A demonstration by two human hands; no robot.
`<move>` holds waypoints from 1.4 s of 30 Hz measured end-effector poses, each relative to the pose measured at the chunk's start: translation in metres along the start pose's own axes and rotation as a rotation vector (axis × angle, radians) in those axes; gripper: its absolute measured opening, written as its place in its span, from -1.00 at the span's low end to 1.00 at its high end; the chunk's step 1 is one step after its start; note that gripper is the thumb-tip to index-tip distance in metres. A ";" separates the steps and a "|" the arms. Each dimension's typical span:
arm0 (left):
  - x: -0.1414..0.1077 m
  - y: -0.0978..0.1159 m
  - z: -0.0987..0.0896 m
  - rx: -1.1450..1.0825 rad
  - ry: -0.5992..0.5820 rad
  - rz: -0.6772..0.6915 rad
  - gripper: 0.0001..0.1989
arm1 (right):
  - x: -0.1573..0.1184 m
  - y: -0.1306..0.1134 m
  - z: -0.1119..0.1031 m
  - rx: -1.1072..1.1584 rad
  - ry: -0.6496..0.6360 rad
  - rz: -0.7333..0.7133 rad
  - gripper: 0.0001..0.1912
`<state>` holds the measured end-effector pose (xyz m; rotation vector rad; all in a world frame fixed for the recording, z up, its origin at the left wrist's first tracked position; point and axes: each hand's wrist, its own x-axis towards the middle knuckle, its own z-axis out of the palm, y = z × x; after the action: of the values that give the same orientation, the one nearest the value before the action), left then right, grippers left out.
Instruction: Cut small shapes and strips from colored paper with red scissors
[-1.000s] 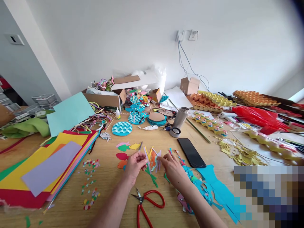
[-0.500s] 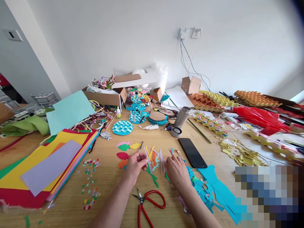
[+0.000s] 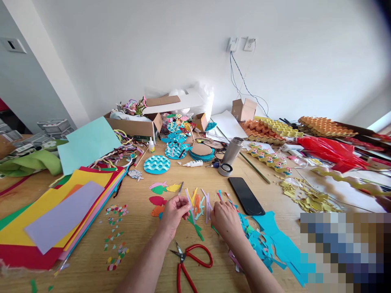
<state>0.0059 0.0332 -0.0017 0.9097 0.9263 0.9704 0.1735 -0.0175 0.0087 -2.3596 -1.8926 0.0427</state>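
Note:
My left hand (image 3: 174, 211) is closed in a pinch, with a narrow purple paper strip (image 3: 188, 198) at its thumb and fingertips. A slim dark tool (image 3: 181, 188) sticks out just behind it. To the right, my right hand (image 3: 225, 215) is curled over the table, and its fingertips are hidden. Between the hands lie yellow strips (image 3: 193, 195), orange strips (image 3: 197, 202), more purple strips (image 3: 208, 206) and green strips (image 3: 197, 228). Paper fish, including a red fish (image 3: 157, 200) and a yellow fish (image 3: 174, 187), lie left of my left hand. Red-handled scissors (image 3: 182, 256) lie open in front.
Coloured sheets (image 3: 64, 215) are stacked at left, near small paper dots (image 3: 117, 256). A phone (image 3: 246, 196), a steel flask (image 3: 233, 150) and blue paper scraps (image 3: 259, 242) are at right. A wavy blue disc (image 3: 157, 164) and a glue bottle (image 3: 193, 163) lie farther back.
My right hand has shifted slightly left, toward the purple strips, its fingers curled tighter. My left hand stays almost still. The view has turned slightly.

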 end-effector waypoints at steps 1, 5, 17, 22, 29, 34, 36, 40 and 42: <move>0.000 0.000 0.000 0.002 -0.002 0.000 -0.76 | 0.000 0.000 -0.002 0.037 -0.002 0.009 -0.77; 0.000 -0.002 0.001 0.015 -0.023 -0.003 -0.76 | -0.001 -0.003 -0.010 0.266 -0.035 0.038 -0.71; -0.005 -0.005 0.009 0.055 -0.096 -0.027 -0.69 | -0.009 -0.028 -0.008 0.847 -0.251 0.009 -0.72; 0.000 -0.002 0.003 0.011 0.004 0.018 -0.66 | 0.007 -0.006 -0.005 0.737 -0.175 0.098 -0.73; 0.009 0.001 -0.009 -0.099 0.246 0.142 -0.68 | 0.025 0.012 0.000 0.379 -0.108 0.171 -0.74; 0.012 0.006 -0.014 -0.163 0.350 0.208 -0.66 | 0.016 0.002 -0.008 0.199 -0.049 0.133 -0.71; 0.012 0.008 -0.016 -0.179 0.392 0.230 -0.65 | 0.008 -0.006 -0.013 0.164 -0.021 0.092 -0.72; 0.012 0.012 -0.019 -0.199 0.463 0.271 -0.63 | -0.012 -0.033 -0.011 0.172 -0.037 -0.075 -0.78; 0.012 0.014 -0.019 -0.204 0.481 0.288 -0.64 | -0.019 -0.048 -0.006 0.177 -0.038 -0.143 -0.81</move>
<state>-0.0121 0.0521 0.0019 0.6539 1.0885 1.5461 0.1236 -0.0265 0.0184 -2.1188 -1.9797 0.2336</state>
